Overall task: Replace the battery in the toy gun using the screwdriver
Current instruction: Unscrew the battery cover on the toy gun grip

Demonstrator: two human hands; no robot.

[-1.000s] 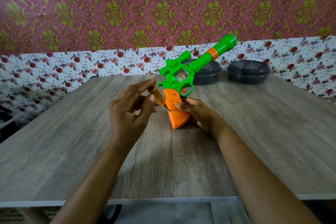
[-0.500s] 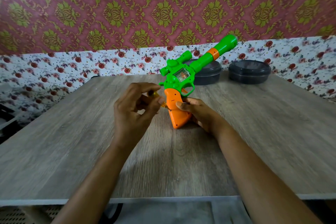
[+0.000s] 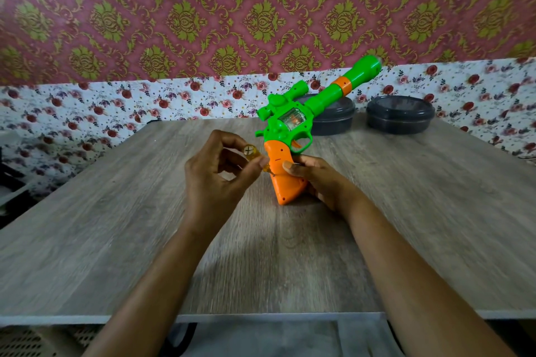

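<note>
A green toy gun (image 3: 293,122) with an orange grip stands on its grip's butt on the wooden table (image 3: 116,226), barrel pointing up to the right. My right hand (image 3: 316,180) grips the orange grip from the right side, thumb on its face. My left hand (image 3: 214,180) pinches a small screwdriver (image 3: 252,153) with a translucent amber handle; its tip meets the left side of the grip. The blade is mostly hidden by my fingers.
Two dark round lidded containers (image 3: 400,114) stand at the table's back edge, one of them (image 3: 333,119) right behind the gun. Floral wallpaper backs the table. The near table edge runs just below my forearms.
My left hand has rolled its fingers round the screwdriver, so the handle's end now faces me. The gun and my right hand have hardly moved.
</note>
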